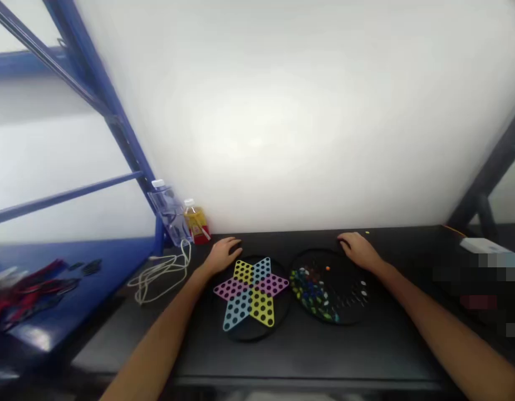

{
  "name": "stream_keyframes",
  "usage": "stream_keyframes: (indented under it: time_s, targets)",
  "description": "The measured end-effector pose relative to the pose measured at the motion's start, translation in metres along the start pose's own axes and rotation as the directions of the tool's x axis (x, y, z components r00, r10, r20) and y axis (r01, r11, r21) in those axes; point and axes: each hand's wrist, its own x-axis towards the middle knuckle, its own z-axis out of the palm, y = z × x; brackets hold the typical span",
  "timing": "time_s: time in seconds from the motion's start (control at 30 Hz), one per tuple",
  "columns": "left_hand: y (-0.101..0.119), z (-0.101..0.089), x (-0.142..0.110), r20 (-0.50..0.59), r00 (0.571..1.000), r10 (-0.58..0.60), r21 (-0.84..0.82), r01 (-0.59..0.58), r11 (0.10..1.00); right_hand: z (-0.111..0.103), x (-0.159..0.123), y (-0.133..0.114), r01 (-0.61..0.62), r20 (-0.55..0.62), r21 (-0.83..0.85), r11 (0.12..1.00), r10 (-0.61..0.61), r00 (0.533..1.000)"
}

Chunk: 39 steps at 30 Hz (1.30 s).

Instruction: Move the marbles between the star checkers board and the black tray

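A star-shaped Chinese checkers board (242,296) in yellow, blue and pink, full of round holes, lies on a round black base on the dark table. My left hand (224,254) rests at its upper left edge, fingers apart and holding nothing. To the right is a round black tray (344,323) with many small coloured pieces, probably marbles, mostly gathered in its left part. A single orange piece (328,268) sits apart near the tray's middle. My right hand (359,249) lies by the tray's upper right rim, its fingers loosely bent and apart, with nothing visible in them.
Left of the board lie a coiled white cable (163,273), a clear bottle (169,214) and a yellow-red bottle (196,224). A blue rack (111,106) and a blue table (127,264) flank the left side. A white box (482,245) sits at right.
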Motion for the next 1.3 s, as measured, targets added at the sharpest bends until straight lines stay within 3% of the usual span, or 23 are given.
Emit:
stream_keyframes:
  time_s: [0.33, 0.77, 1.3]
  targets:
    - [-0.0021, -0.0021, 0.003, 0.017, 1.0, 0.02, 0.004, -0.02, 1.0, -0.0013, -0.0015, 0.0072, -0.061, -0.011, 0.113, 0.992, 0.063, 0.998]
    - [-0.0025, -0.0006, 0.0055, 0.023, 0.997, 0.069, 0.023, -0.07, 0.997, -0.0029, -0.0004, 0.0097, -0.092, -0.002, 0.105, 0.99, 0.093, 0.996]
    - [-0.0017, -0.0011, 0.0061, 0.019, 0.999, 0.039, -0.002, -0.039, 0.999, -0.008, -0.001, 0.0028, -0.101, 0.009, 0.134, 0.986, 0.1, 0.995]
